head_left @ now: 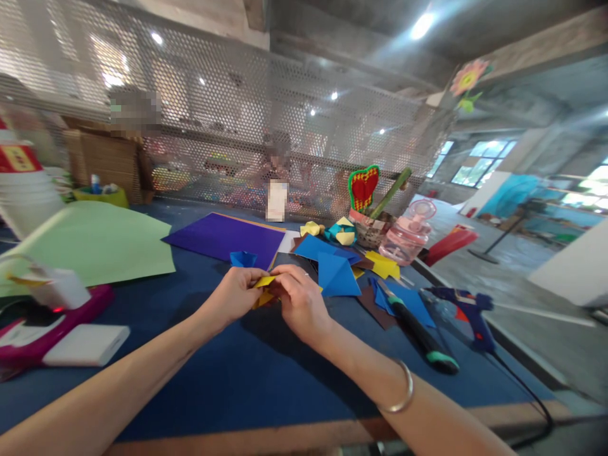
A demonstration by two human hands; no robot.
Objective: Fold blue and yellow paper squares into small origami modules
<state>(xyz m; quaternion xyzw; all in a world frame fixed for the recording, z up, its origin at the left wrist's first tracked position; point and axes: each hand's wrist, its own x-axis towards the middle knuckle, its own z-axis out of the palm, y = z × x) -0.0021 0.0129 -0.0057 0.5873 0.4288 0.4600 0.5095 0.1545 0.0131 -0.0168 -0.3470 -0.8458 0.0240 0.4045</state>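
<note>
Both my hands meet over the blue table top (228, 380). My left hand (236, 294) and my right hand (300, 301) pinch a small folded piece of yellow paper (264, 282) between their fingertips, with part of the paper hidden under the fingers. A bracelet sits on my right wrist. Just behind the hands lies a small folded blue paper shape (242, 258). To the right lie blue folded paper triangles (335, 273).
A purple sheet (225, 235), a green sheet (90, 244), a utility knife (420, 332), a blue glue gun (468, 313) with its cord, a pink bottle (409, 235), a basket with paper craft (368, 225) and a white box (85, 345) lie about. People sit behind the mesh screen.
</note>
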